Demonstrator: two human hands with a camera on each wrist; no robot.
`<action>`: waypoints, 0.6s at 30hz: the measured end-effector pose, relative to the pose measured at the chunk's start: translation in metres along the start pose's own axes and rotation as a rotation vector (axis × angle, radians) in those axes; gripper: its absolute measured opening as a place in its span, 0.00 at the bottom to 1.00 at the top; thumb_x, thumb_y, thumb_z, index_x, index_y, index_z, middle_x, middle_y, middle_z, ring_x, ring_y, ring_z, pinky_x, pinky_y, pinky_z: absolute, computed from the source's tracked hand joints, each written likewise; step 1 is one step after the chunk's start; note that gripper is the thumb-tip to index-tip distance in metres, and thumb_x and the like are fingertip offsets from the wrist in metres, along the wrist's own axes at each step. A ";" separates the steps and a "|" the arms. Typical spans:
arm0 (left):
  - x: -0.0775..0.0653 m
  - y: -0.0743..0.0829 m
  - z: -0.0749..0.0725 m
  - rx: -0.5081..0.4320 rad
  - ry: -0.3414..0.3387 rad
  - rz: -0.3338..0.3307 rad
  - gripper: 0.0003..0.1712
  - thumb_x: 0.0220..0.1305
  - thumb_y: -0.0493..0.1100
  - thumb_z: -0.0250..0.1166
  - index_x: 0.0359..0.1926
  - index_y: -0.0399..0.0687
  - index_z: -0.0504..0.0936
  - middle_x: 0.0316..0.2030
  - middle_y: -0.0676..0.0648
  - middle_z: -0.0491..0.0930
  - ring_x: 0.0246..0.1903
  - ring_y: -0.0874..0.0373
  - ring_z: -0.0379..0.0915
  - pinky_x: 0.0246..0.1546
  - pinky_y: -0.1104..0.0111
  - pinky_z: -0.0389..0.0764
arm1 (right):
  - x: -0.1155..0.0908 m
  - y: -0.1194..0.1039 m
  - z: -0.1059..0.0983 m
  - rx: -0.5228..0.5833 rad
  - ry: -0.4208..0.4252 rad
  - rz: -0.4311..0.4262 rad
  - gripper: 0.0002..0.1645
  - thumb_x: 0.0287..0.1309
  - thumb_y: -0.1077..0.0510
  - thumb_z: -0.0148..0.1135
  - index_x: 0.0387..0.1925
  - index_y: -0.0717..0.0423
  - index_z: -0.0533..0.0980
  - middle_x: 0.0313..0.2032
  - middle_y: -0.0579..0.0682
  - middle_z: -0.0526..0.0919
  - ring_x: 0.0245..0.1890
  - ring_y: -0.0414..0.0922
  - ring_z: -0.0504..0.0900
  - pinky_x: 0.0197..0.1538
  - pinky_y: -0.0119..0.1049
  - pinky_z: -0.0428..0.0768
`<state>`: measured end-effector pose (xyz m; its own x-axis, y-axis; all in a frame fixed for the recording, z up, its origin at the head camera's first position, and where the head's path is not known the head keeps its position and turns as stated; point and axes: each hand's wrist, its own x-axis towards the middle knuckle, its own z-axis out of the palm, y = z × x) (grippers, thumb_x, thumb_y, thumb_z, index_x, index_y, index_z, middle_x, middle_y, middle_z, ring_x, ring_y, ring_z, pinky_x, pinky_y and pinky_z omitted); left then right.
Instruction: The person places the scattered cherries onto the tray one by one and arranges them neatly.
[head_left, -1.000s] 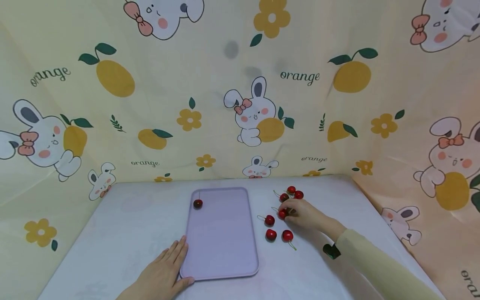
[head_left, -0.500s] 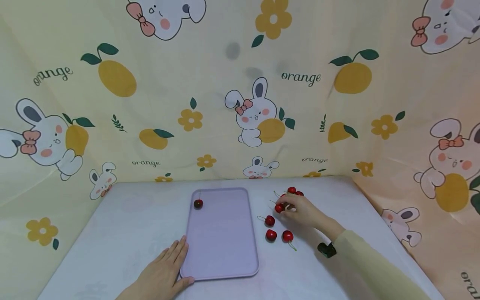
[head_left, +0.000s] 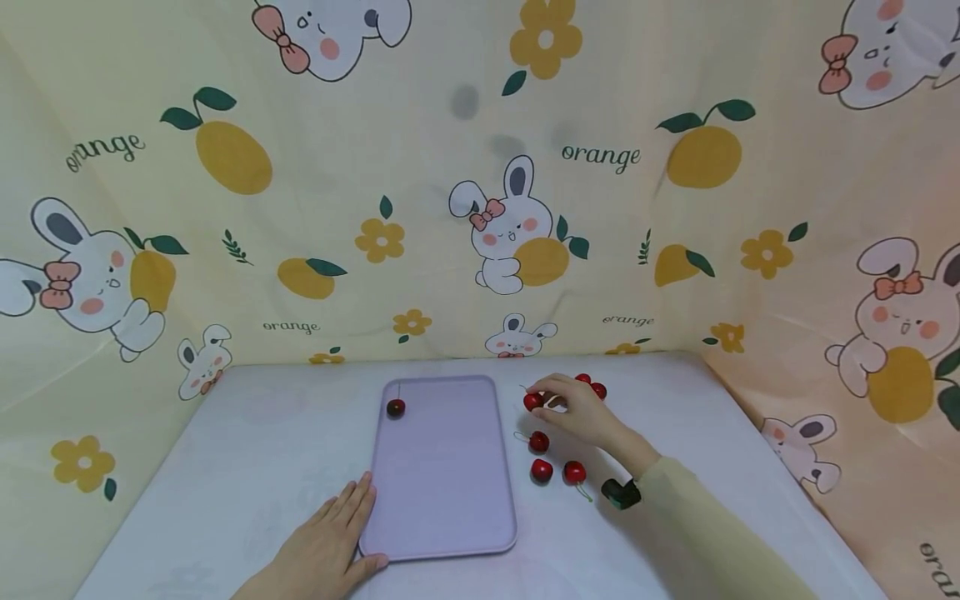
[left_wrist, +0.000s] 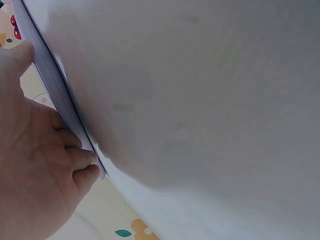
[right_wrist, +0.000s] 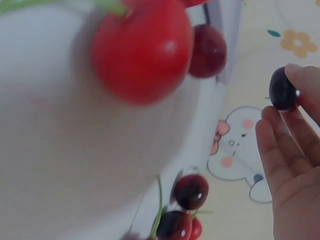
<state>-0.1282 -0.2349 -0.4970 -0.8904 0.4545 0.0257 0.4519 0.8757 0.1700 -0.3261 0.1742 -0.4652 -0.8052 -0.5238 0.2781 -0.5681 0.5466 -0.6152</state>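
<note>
In the head view my right hand (head_left: 583, 414) pinches a dark red cherry (head_left: 533, 402) between thumb and fingers, just above the table and right of the tray. The right wrist view shows that same held cherry (right_wrist: 283, 90) at the fingertips. A lilac rectangular tray (head_left: 442, 483) lies flat on the table, with one stemmed cherry (head_left: 396, 408) near its far left corner. My left hand (head_left: 318, 537) rests with extended fingers against the tray's left edge, its thumb at the near left corner. The left wrist view has this hand (left_wrist: 42, 160) along the tray's side.
Right of the tray lie a cherry with a looped stem (head_left: 539, 442), a near cherry (head_left: 542, 471) and another with its stem toward me (head_left: 574, 472). Farther back, more cherries (head_left: 598, 391) are partly hidden by my right hand. A printed cloth (head_left: 420, 167) hangs behind the white table (head_left: 262, 450).
My right hand has lifted the cherry from its place among the others and carried it left and away from me, toward the tray. The left hand and tray have stayed put.
</note>
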 end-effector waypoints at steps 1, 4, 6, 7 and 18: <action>0.000 0.000 0.000 -0.001 0.001 0.002 0.53 0.71 0.71 0.57 0.72 0.25 0.67 0.75 0.29 0.61 0.72 0.34 0.63 0.66 0.41 0.72 | 0.001 -0.001 0.002 0.005 0.005 -0.006 0.20 0.62 0.61 0.74 0.56 0.57 0.83 0.50 0.48 0.84 0.46 0.45 0.85 0.53 0.44 0.86; 0.001 0.000 0.000 -0.005 -0.005 -0.004 0.54 0.71 0.72 0.56 0.72 0.26 0.67 0.76 0.30 0.61 0.72 0.34 0.62 0.66 0.42 0.71 | 0.006 -0.006 0.008 0.020 0.016 -0.024 0.20 0.62 0.61 0.74 0.56 0.57 0.83 0.51 0.49 0.84 0.46 0.46 0.85 0.53 0.43 0.86; 0.001 -0.001 0.000 -0.002 -0.003 -0.004 0.54 0.71 0.72 0.56 0.72 0.26 0.67 0.76 0.30 0.61 0.72 0.34 0.63 0.67 0.42 0.71 | 0.009 -0.007 0.012 0.035 0.021 -0.034 0.20 0.63 0.61 0.74 0.56 0.57 0.83 0.51 0.49 0.84 0.46 0.46 0.85 0.52 0.42 0.87; 0.001 -0.001 0.001 0.002 0.000 -0.004 0.54 0.71 0.72 0.56 0.72 0.26 0.67 0.76 0.30 0.61 0.72 0.34 0.63 0.66 0.42 0.71 | 0.011 -0.008 0.014 0.046 0.024 -0.043 0.20 0.63 0.61 0.74 0.56 0.58 0.83 0.51 0.50 0.84 0.46 0.46 0.85 0.52 0.42 0.87; 0.001 -0.003 0.005 0.025 0.053 0.013 0.53 0.72 0.71 0.57 0.72 0.25 0.68 0.75 0.29 0.62 0.72 0.35 0.63 0.66 0.43 0.72 | 0.025 -0.027 0.040 0.132 0.030 -0.042 0.21 0.63 0.61 0.74 0.57 0.59 0.83 0.54 0.52 0.82 0.47 0.47 0.85 0.52 0.39 0.86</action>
<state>-0.1298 -0.2360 -0.5022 -0.8858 0.4572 0.0801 0.4641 0.8739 0.1447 -0.3240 0.1203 -0.4713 -0.7869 -0.5237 0.3264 -0.5759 0.4330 -0.6935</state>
